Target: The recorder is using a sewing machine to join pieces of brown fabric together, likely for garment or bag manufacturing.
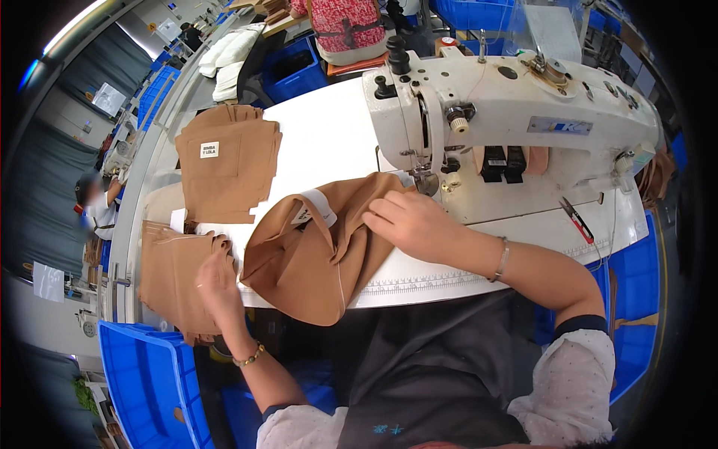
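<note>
A brown fabric bag piece lies bunched and folded open on the white sewing table, its near edge hanging over the front. A pale label strip shows inside its fold. My right hand grips the bag piece's right side with curled fingers, just in front of the white sewing machine's needle area. At the left, my left hand is over the right edge of a stack of brown fabric pieces. Motion blurs its fingers, so their grip is unclear. Behind that stack lies another pile of brown panels, the top one with a white patch.
Red-handled thread snips lie right of the machine bed. A printed ruler runs along the table's front edge. Blue bins stand below on both sides. Across the table, a person in a red patterned top sits near white fabric stacks.
</note>
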`<state>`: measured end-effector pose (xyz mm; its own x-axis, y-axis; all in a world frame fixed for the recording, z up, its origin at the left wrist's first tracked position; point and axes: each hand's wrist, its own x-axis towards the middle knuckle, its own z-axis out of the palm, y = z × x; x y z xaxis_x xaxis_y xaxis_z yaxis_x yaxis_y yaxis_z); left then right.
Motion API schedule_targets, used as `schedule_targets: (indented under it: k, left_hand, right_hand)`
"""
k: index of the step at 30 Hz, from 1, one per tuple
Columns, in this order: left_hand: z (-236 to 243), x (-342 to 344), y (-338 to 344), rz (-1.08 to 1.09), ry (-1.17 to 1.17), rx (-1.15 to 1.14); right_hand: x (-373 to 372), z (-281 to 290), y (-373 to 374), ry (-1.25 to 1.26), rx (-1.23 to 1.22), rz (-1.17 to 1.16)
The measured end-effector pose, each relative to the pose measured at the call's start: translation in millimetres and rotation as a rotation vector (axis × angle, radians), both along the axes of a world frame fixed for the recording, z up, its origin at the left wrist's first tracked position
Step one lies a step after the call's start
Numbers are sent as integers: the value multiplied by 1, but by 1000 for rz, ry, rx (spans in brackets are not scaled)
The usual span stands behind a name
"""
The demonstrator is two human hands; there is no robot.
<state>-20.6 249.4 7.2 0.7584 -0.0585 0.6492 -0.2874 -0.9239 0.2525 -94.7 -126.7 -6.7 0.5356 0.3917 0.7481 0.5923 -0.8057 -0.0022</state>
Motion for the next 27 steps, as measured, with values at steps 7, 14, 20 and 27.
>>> schedule_targets:
  k: [7, 14, 20, 27]
  left_hand:
    - [-47, 1, -20, -412, 452, -578]
    - [-50, 6, -31, -521, 438, -1591]
    - [-49, 14, -62, -307, 2, -1072]
    - [-35, -3, -81, -44, 336, -77]
  right_hand:
    - [12, -18, 24, 133, 149, -51]
    - [-66, -13, -1, 779, 1612, 227]
    - [-99, -22, -14, 488, 1689, 43]
    - [-136, -6, -17, 345, 172, -533]
